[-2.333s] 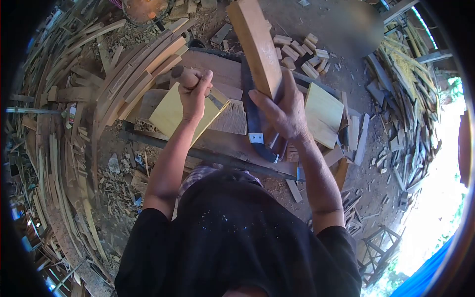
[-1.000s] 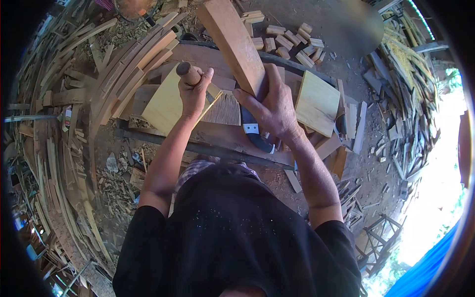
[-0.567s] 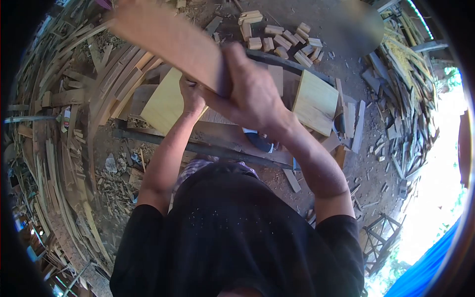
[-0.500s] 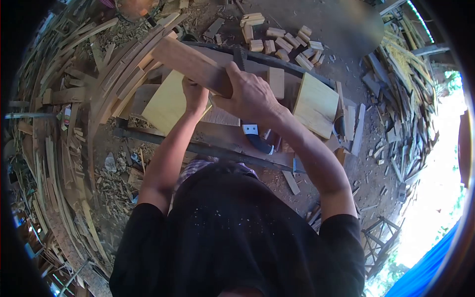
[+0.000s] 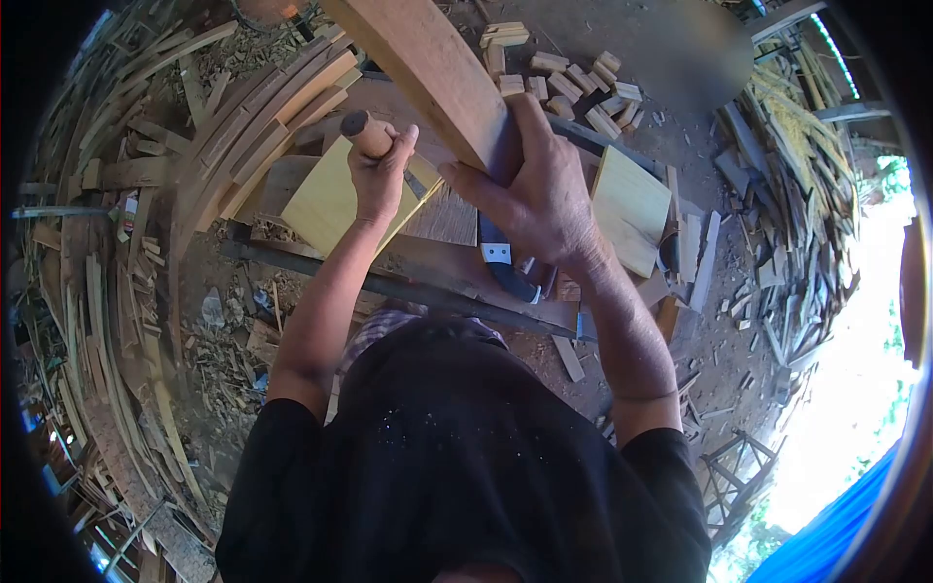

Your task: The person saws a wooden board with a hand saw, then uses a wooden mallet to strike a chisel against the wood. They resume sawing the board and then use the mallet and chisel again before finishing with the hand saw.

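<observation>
Obstructed and Unclear Items

Wooden block (image 5: 437,73): far end cut off by the view's far edge; near end partly covered by the right grip (image 5: 546,199). Saw (image 5: 497,254): blade largely hidden beneath both. Wood-handled tool (image 5: 368,132): mid-handle concealed by the left grip (image 5: 377,183). Far right: blurred patch (image 5: 702,53), nature indeterminable.

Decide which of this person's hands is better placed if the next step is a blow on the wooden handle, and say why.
Probably the right hand: it grips the thick wooden block, held up apart from the wooden handle. The left hand is occupied, holding that handle over the yellow board.
</observation>
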`<move>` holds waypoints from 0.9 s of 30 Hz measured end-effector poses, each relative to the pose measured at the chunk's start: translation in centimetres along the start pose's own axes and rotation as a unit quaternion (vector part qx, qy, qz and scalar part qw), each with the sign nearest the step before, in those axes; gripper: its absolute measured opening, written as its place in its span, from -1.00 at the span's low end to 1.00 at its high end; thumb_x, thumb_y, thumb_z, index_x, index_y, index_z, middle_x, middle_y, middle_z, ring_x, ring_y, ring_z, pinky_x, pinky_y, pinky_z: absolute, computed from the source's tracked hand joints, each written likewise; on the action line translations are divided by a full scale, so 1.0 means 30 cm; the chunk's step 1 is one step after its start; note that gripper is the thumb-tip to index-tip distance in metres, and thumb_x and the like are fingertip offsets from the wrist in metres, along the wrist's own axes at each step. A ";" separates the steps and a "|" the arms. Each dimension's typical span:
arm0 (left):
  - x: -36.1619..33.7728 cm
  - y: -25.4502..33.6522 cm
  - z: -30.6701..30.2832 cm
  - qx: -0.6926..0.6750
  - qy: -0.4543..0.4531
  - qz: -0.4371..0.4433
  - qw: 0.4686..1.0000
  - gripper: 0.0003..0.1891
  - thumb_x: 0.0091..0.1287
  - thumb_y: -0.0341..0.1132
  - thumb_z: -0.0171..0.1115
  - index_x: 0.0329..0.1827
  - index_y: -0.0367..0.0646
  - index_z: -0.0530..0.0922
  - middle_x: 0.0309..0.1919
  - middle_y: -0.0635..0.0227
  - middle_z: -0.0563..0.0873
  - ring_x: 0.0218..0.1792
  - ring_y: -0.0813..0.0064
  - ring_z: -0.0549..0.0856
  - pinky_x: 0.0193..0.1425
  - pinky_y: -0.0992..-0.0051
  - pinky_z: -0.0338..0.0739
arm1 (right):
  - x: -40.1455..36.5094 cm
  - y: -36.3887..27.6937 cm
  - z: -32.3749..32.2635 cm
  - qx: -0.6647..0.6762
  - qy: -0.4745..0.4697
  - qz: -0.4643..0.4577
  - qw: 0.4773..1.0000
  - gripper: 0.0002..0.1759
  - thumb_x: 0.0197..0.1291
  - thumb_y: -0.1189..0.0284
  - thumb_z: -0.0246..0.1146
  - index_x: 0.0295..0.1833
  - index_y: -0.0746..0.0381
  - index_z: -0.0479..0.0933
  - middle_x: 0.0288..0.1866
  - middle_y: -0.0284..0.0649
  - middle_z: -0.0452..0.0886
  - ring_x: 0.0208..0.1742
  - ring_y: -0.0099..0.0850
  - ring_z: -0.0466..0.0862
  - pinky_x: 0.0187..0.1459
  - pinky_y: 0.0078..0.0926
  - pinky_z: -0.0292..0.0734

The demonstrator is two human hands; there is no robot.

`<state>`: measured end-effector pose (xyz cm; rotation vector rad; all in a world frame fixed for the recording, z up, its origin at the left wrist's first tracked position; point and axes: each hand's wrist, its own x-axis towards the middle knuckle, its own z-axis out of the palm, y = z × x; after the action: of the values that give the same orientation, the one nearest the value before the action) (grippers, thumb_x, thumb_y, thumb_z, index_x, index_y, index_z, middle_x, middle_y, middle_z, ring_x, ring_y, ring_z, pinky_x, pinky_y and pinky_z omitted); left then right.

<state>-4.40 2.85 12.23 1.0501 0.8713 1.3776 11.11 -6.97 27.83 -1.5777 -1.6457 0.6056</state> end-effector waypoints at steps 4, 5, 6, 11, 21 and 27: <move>-0.030 0.013 0.042 -0.007 0.036 -0.008 0.999 -0.77 0.24 -0.40 0.42 -0.39 -0.08 0.45 -0.45 0.58 0.52 -0.43 0.71 0.52 -0.32 0.61 0.45 | -0.019 0.008 0.008 0.007 -0.007 0.013 1.000 -0.29 0.01 0.17 0.45 0.13 0.41 0.35 -0.28 0.08 0.63 -0.24 -0.15 0.71 -0.20 -0.25 0.57; -0.033 0.015 0.046 -0.007 0.034 -0.010 0.999 -0.77 0.24 -0.40 0.42 -0.39 -0.08 0.45 -0.45 0.58 0.52 -0.43 0.71 0.52 -0.32 0.61 0.45 | -0.023 0.010 0.009 0.007 -0.006 0.017 1.000 -0.28 0.01 0.17 0.45 0.12 0.42 0.35 -0.29 0.08 0.63 -0.24 -0.16 0.71 -0.20 -0.26 0.57; -0.035 0.015 0.050 -0.002 0.030 -0.001 1.000 -0.77 0.24 -0.41 0.42 -0.39 -0.09 0.46 -0.45 0.57 0.53 -0.42 0.71 0.52 -0.31 0.61 0.45 | -0.026 0.013 0.008 0.007 -0.005 0.020 1.000 -0.28 0.01 0.17 0.45 0.12 0.42 0.35 -0.29 0.08 0.63 -0.24 -0.16 0.71 -0.20 -0.26 0.57; -0.024 -0.016 0.040 0.030 0.004 0.026 0.999 -0.78 0.26 -0.42 0.40 -0.39 -0.10 0.46 -0.45 0.56 0.52 -0.41 0.72 0.52 -0.27 0.61 0.45 | -0.040 0.029 0.003 0.015 -0.002 0.026 1.000 -0.28 0.01 0.14 0.45 0.12 0.41 0.35 -0.26 0.09 0.62 -0.22 -0.15 0.71 -0.20 -0.26 0.57; -0.007 -0.038 0.044 0.112 -0.052 0.030 0.992 -0.75 0.26 -0.42 0.38 -0.48 -0.12 0.44 -0.52 0.61 0.48 -0.46 0.75 0.44 -0.30 0.62 0.39 | -0.052 0.067 0.002 0.009 -0.005 0.049 0.999 -0.28 0.01 0.11 0.45 0.10 0.39 0.35 -0.25 0.08 0.61 -0.22 -0.15 0.69 -0.19 -0.26 0.55; 0.008 -0.046 0.051 0.123 -0.063 0.015 0.990 -0.72 0.27 -0.40 0.37 -0.52 -0.12 0.42 -0.55 0.62 0.46 -0.49 0.77 0.41 -0.37 0.62 0.36 | -0.065 0.092 -0.005 0.010 0.003 0.058 0.998 -0.30 0.02 0.12 0.44 0.11 0.36 0.35 -0.26 0.05 0.60 -0.24 -0.14 0.69 -0.20 -0.22 0.54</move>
<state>-2.48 3.10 11.46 1.3302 0.9504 1.2348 12.83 -8.58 25.39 -1.6671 -1.5466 0.6752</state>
